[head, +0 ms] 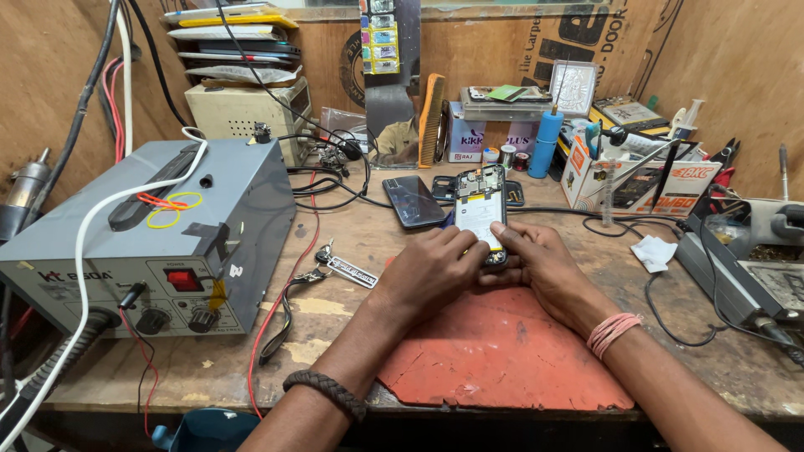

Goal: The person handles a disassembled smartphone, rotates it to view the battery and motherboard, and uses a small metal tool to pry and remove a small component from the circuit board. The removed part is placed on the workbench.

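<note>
Both your left hand (pixel 431 268) and right hand (pixel 536 261) close their fingers around the lower end of an opened phone (pixel 480 213), above a red mat (pixel 502 351) on the wooden tabletop (pixel 352 318).

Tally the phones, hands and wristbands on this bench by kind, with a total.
Phones: 2, an opened phone held in both hands and a dark phone lying beside it
Hands: 2, left hand and right hand
Wristbands: 2, braided band and pink band
Total: 6

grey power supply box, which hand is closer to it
Left. The left hand is on the opened phone, on the side toward the grey power supply box; the right hand grips the phone's far side, farther from the box.
</note>
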